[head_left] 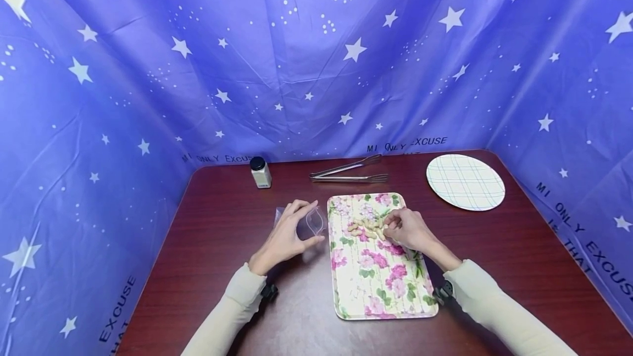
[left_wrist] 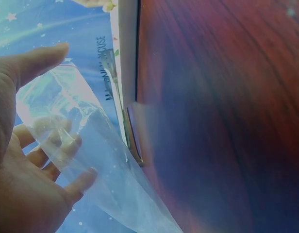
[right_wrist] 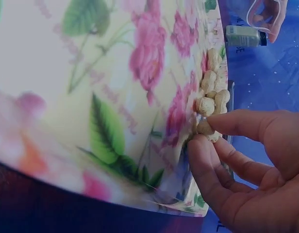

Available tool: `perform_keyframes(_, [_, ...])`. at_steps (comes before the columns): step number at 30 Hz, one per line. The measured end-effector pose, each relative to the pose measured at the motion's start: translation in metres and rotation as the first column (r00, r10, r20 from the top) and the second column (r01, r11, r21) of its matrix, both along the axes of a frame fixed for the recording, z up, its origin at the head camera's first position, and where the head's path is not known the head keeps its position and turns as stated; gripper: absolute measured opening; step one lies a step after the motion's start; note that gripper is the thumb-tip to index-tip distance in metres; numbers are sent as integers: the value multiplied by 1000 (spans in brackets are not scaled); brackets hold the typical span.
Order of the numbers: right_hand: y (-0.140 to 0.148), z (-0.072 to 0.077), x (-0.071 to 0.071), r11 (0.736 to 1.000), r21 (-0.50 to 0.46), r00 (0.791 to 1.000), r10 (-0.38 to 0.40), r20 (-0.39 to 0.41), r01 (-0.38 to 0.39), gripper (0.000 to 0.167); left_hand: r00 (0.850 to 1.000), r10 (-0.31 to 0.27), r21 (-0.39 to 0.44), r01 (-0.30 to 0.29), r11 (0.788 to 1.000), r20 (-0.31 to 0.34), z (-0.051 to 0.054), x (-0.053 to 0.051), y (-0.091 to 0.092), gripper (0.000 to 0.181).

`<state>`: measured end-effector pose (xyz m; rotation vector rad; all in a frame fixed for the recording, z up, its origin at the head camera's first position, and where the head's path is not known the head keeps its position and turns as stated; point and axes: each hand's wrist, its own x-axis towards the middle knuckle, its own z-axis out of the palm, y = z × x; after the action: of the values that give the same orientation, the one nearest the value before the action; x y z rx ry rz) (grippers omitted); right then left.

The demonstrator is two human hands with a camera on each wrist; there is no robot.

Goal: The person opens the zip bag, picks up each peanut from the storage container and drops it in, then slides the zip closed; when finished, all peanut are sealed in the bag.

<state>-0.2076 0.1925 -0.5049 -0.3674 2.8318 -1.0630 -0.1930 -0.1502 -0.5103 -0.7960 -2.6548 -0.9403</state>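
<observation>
My left hand [head_left: 286,238] holds a clear plastic bag [head_left: 314,222] by its mouth, which gapes between thumb and fingers toward the tray. Seen from the left wrist, the see-through bag [left_wrist: 106,141] hangs in front of curved fingers, with nothing visible inside. Just right of it lies a floral tray [head_left: 353,290] bearing a small heap of unshelled peanuts [head_left: 357,229]. Over the heap's right side is my right hand [head_left: 409,229]. Its thumb and forefinger pinch a peanut [right_wrist: 206,128] beside the other peanuts [right_wrist: 214,59], partly hidden by the fingertips.
Behind the tray lie metal tongs [head_left: 346,173]. A black-capped jar [head_left: 261,173] stands at the back left, beyond the bag. An oval checked plate [head_left: 466,182] lies at the back right. Starry blue cloth [head_left: 296,70] hangs around the dark red table [head_left: 212,224].
</observation>
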Motion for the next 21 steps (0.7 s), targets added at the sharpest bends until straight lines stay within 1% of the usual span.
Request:
perform_keyframes(4, [-3, 3, -1, 999, -40, 1000, 7, -22, -8, 11, 1000, 1, -8, -1, 1000, 7, 0, 0, 1, 88])
perform_keyframes(5, [-4, 4, -1, 998, -56, 1000, 13, -25, -14, 11, 1000, 0, -8, 0, 1000, 15, -1, 0, 1, 88])
perform_keyframes(10, [-17, 11, -1, 988, -146, 998, 51, -35, -56, 12, 1000, -5, -6, 5, 1000, 14, -2, 1, 1, 87])
perform_keyframes(14, [-35, 18, 0, 977, -197, 997, 75, -20, -78, 14, 1000, -13, -11, 13, 1000, 19, -2, 1, 1, 87])
perform_keyframes(17, [-51, 22, 1, 972, -220, 996, 87, -17, -89, 15, 999, -15, -15, 16, 1000, 37, -2, 2, 2, 88])
perform_keyframes(21, [-69, 24, 1, 963, -249, 994, 107, -4, -105, 15, 999, -16, -16, 17, 1000, 50, -2, 3, 4, 89])
